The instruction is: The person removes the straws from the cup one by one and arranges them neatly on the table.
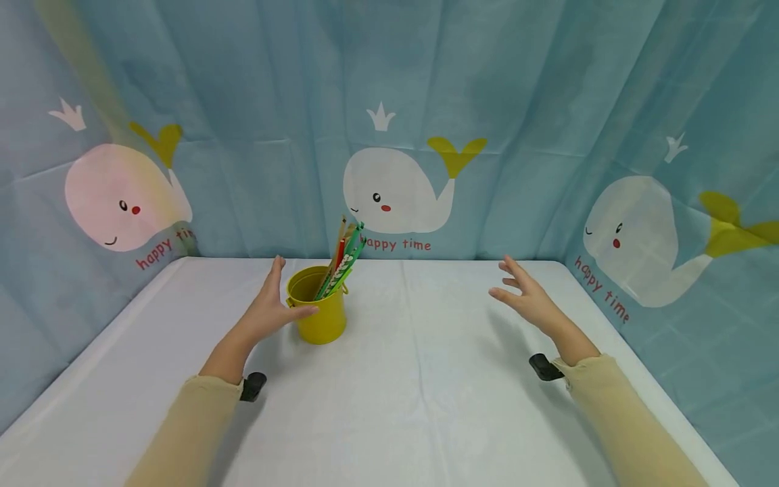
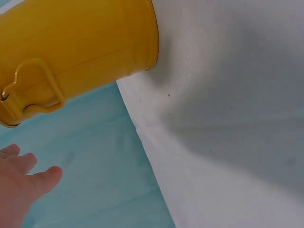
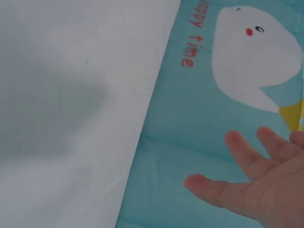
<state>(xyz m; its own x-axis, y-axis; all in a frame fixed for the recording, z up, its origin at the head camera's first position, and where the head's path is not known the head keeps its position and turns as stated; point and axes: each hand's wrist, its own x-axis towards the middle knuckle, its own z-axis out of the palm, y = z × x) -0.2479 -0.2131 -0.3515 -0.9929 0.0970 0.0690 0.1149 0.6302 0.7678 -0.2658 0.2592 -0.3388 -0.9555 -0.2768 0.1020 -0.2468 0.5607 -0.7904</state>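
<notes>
Your left hand, spread and empty, hovers just beside the yellow bucket standing on the table with pencils in it, while your right hand, well apart, likewise holds nothing, so any handling seems left to do.

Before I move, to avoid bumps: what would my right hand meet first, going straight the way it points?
Your right hand would likely meet the blue curtain; nothing shows between them, though depth is unclear.

Yellow bucket leftward — free tabletop rightward
</notes>
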